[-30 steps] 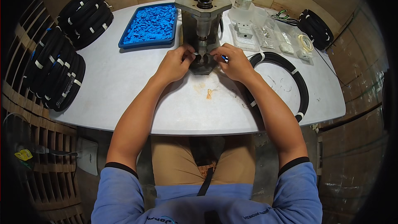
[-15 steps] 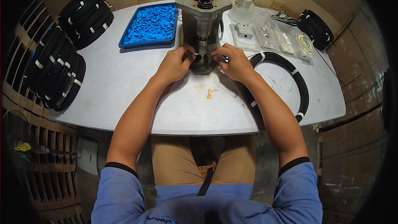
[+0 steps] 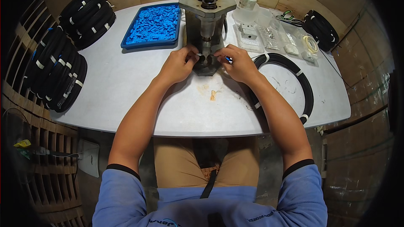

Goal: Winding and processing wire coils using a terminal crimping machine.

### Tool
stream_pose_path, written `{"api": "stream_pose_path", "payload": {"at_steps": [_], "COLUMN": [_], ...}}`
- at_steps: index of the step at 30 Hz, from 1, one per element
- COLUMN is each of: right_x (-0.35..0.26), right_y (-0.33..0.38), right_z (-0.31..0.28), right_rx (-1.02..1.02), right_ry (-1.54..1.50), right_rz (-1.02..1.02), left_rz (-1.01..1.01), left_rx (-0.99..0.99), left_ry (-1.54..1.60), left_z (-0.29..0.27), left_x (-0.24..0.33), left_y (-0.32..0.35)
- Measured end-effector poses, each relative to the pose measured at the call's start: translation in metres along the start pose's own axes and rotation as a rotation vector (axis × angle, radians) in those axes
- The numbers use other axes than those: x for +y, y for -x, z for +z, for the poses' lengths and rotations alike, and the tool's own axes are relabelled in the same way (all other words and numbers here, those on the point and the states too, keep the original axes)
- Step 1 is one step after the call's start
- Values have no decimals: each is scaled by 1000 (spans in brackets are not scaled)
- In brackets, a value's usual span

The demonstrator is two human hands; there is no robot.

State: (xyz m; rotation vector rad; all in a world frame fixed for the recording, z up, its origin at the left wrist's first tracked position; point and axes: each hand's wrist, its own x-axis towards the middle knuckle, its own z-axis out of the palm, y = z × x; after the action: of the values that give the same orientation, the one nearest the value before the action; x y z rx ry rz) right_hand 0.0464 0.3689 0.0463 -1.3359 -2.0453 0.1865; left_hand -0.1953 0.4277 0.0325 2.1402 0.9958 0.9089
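Both my hands meet at the foot of a grey metal bench press, one on each side of its ram. My left hand pinches a small silvery piece at the fingertips; its exact kind is too small to tell. My right hand is closed on what looks like the end of a black cable, with a small blue piece showing between its fingers. A coil of black cable lies beside my right forearm, bound with white tape.
A dark blue tray of small blue pieces stands left of the press. Taped black coils are stacked at far left, more at far right. Clear boxes of small parts, a tape roll and a white bottle stand right.
Hardly anything differs: both hands keep their places at the press, and the whole view has shifted very slightly.
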Motion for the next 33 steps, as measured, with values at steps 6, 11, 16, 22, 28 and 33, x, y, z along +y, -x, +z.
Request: {"api": "stream_pose_path", "payload": {"at_steps": [6, 11, 16, 22, 28, 33], "right_x": [-1, 0, 0, -1, 0, -2], "right_y": [0, 0, 0, 0, 0, 0], "right_z": [1, 0, 1, 0, 0, -1], "right_rx": [0, 5, 1, -3, 4, 6], "right_ry": [8, -7, -5, 12, -6, 7], "right_rz": [-1, -3, 8, 3, 6, -5], "left_rz": [-2, 5, 1, -3, 8, 7], "left_rx": [4, 1, 2, 7, 12, 3], "left_ry": [3, -1, -2, -2, -8, -2], "left_z": [0, 0, 0, 0, 0, -1], "left_x": [-2, -1, -1, 0, 0, 1], "left_y": [0, 0, 0, 0, 0, 1]}}
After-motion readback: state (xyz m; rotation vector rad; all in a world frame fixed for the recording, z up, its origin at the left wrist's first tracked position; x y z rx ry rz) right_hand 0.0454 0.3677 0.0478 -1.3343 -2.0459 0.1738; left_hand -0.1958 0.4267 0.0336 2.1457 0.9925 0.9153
